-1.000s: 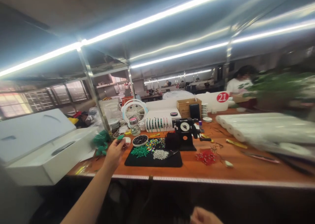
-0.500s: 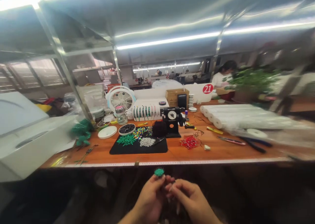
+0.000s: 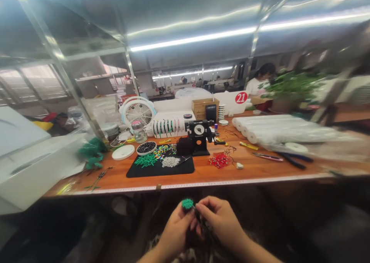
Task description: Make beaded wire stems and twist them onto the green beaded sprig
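My left hand (image 3: pixel 177 227) is closed round a small bundle whose round green head (image 3: pixel 187 204) sticks up above the thumb and looks like a cluster of tiny green tips. Close beside it, my right hand (image 3: pixel 222 221) is pinched, thumb against forefinger, at the right side of the green head. What lies in that pinch is too small to make out. Dark thin strands show below, between the two hands. Both hands are held in front of the table edge, over my lap.
On the table (image 3: pixel 170 182), a black mat (image 3: pixel 135 173) bears green, silver and coloured small pieces. Behind stands a black hand-cranked machine (image 3: pixel 200 138). Red beads (image 3: pixel 219 160), pliers (image 3: pixel 295 161), white rolls (image 3: pixel 268 128), a fan (image 3: pixel 138 113) and a white box (image 3: pixel 23 178) surround it.
My right hand has moved up and closer to the green head, its pinch now beside it. My left hand stays closed on the bundle. The whole view has shifted slightly.
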A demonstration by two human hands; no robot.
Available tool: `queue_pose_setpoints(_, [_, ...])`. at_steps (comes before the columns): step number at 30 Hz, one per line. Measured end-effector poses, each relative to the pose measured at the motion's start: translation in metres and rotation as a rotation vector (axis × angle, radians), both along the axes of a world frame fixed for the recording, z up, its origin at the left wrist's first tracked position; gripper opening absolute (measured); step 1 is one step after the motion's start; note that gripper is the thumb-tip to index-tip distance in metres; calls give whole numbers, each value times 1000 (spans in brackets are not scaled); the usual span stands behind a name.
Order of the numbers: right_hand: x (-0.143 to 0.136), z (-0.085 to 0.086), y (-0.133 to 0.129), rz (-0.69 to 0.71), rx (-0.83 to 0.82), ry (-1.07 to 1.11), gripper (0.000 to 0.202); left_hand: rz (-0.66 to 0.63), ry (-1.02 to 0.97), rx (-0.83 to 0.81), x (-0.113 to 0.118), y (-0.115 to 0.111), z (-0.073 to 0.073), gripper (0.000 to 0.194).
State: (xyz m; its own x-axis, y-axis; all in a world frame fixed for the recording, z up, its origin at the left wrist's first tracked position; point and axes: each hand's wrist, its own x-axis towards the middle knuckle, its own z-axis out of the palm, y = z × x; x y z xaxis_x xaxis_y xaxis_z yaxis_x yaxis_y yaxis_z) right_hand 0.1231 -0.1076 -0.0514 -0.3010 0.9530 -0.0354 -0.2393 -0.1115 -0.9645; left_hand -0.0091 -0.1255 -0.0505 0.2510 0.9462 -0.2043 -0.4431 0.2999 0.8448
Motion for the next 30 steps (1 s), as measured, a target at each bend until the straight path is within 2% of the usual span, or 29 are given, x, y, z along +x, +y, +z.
queue_pose_setpoints(5, [8,12,-14,-119,255,-211,35,88,-4,-35,-1,-2,11,34])
queue_pose_setpoints(9, [10,10,-20,-135,376,-295,32,162,34,6,0,-2,12,37])
queue_pose_setpoints(15, [7,7,-21,-103,310,-274,28,264,142,51,0,-3,12,35])
queue_pose_setpoints(20, [6,11,-21,-72,259,-188,25,273,230,132,-2,-3,12,34])
queue_pose_setpoints(27, [2,5,-18,-102,186,-98,32,293,358,308,-8,-4,-5,29])
queue_pose_setpoints(30, [2,2,-16,-118,206,-141,33,294,392,321,-10,-5,-6,29])
